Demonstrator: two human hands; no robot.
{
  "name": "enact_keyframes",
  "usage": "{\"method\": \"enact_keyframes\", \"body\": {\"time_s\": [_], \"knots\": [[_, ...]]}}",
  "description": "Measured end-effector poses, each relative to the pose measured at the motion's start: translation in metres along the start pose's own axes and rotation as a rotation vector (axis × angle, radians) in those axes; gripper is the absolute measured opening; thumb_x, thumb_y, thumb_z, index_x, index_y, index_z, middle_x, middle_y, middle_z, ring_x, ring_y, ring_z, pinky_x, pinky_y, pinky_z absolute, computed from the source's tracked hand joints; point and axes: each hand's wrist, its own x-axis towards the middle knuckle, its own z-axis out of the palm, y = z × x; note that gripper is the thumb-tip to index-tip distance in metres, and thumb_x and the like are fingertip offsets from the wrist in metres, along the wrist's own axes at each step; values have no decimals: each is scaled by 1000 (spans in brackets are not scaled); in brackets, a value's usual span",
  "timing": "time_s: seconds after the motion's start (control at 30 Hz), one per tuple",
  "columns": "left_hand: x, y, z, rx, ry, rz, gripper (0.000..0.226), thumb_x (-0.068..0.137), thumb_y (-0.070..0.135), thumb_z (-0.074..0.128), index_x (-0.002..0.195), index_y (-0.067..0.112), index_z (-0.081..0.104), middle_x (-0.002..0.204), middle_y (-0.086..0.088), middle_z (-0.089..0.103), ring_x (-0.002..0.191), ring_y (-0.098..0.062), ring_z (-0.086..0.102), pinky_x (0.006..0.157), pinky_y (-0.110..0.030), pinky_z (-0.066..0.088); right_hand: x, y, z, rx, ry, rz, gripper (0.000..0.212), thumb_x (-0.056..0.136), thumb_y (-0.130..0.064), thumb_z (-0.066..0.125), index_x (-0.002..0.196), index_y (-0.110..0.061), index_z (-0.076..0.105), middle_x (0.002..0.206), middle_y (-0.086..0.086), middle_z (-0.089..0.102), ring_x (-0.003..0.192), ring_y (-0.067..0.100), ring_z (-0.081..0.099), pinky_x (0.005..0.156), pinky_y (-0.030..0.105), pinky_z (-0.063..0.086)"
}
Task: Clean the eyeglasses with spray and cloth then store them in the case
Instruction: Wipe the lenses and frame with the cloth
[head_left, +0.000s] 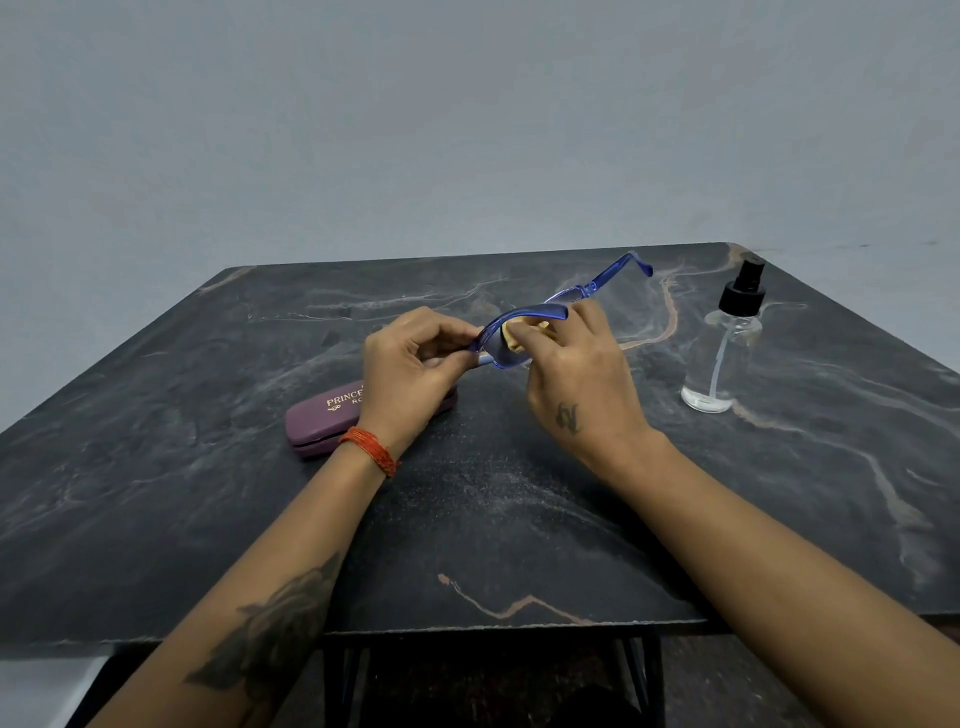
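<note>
We see left hand (410, 364) pinching blue eyeglasses (524, 317) above closed purple case (322, 421), right hand (576, 374) gripping yellow cloth (519, 335) against lens, spray bottle (724, 353) right of case.

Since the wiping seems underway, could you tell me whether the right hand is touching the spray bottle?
Apart. The head view shows bare table between the right hand, which presses the cloth on the eyeglasses, and the spray bottle.
</note>
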Motion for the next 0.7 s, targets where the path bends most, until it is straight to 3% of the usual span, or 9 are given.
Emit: {"method": "enact_keyframes", "body": {"time_s": [0.2,0.37,0.53,0.7], "knots": [[-1,1,-1,-5,15,-2,29,66,-2,77,84,19,67,76,9,63,72,1,63,70,-12,50,0,-5,1,116,-104,15,44,62,19,61,101,-1,69,95,15,63,86,32,55,73,28,42],[-1,2,-1,4,8,12,31,67,-4,76,85,19,66,77,10,61,73,3,62,70,-10,49,3,-6,-3,249,-100,12,35,66,9,54,92,-5,73,89,10,67,80,31,57,70,26,42],[0,-1,-2,23,8,6,29,68,-5,75,86,16,67,79,9,63,75,1,63,72,-13,51,2,-5,-8,186,-84,-51,26,65,8,60,83,-4,75,80,9,68,76,30,54,64,25,41],[0,-1,-2,-21,-22,-17,26,67,-4,76,84,13,68,78,4,63,73,0,62,71,-13,51,3,-4,-6,159,-87,-109,37,77,-3,40,93,-3,73,87,13,68,79,33,55,64,33,48]]}}
